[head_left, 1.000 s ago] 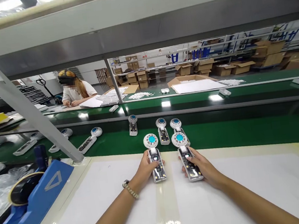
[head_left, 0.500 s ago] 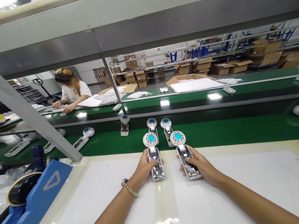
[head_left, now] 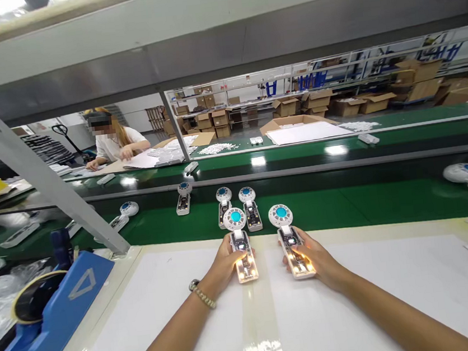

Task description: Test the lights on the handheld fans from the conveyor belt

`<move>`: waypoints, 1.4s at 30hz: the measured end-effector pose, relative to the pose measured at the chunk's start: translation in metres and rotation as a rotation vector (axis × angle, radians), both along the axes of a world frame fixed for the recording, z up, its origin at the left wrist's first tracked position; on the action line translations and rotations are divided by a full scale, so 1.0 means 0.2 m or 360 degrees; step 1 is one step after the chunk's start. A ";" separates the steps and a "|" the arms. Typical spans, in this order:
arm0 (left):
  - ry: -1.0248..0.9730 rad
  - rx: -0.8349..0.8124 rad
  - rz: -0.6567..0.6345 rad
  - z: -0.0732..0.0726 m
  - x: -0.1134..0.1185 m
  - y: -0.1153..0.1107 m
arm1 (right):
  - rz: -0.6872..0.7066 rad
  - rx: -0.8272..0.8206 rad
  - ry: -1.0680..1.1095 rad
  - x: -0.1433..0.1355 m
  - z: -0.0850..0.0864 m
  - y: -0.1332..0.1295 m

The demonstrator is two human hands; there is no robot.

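My left hand (head_left: 227,261) is closed round a handheld device (head_left: 245,270) with a clear body, circuit board inside and a round white head with a blue centre. A matching handheld device (head_left: 299,266) is gripped in my right hand (head_left: 316,259). Each thumb presses on the front of its device, and yellow-orange lights glow in both bodies. Both are held up over the near edge of the table, heads pointing away from me. Just beyond, two similar devices (head_left: 252,215) lie on the green conveyor belt (head_left: 347,205), one partly hidden behind the left device's head.
A blue tape dispenser (head_left: 52,326) stands at the left beside clear plastic bags (head_left: 3,303). White sheets (head_left: 149,320) cover the table (head_left: 259,319). A slanted metal post (head_left: 59,161) rises at left. Across a second belt, a co-worker (head_left: 116,141) handles parts near cardboard boxes.
Lights have come on in both held devices. The devices on the near belt have shifted left, while pieces on the far belt have moved right. My hands stay nearly in place.
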State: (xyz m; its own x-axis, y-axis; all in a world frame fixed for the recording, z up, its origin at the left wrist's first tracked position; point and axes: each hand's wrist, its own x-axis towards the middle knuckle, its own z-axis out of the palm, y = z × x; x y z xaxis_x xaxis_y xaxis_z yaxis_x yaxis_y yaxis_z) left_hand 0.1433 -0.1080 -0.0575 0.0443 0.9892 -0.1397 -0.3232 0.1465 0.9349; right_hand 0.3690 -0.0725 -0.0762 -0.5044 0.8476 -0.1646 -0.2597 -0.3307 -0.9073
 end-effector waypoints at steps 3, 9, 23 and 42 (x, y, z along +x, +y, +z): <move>-0.0026 -0.0037 0.0048 0.02 0.01 0.00 | 0.0022 -0.0004 -0.0028 0.01 0.00 0.00; -0.0023 -0.0063 0.0153 0.03 0.02 0.00 | -0.0024 -0.0042 -0.0038 -0.01 0.07 -0.03; -0.0076 0.0004 0.0071 0.00 0.02 0.01 | -0.0079 -0.0001 0.0011 0.00 -0.01 0.00; -0.0029 0.0113 -0.0050 -0.07 -0.02 0.02 | 0.0029 0.0131 0.0047 0.01 -0.02 -0.01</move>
State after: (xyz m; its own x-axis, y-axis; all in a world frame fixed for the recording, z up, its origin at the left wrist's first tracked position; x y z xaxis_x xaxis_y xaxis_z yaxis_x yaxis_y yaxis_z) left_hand 0.1393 -0.1035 -0.0710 0.0775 0.9947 -0.0679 -0.3366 0.0903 0.9373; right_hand 0.3714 -0.0741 -0.0811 -0.5234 0.8484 -0.0793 -0.2816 -0.2600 -0.9236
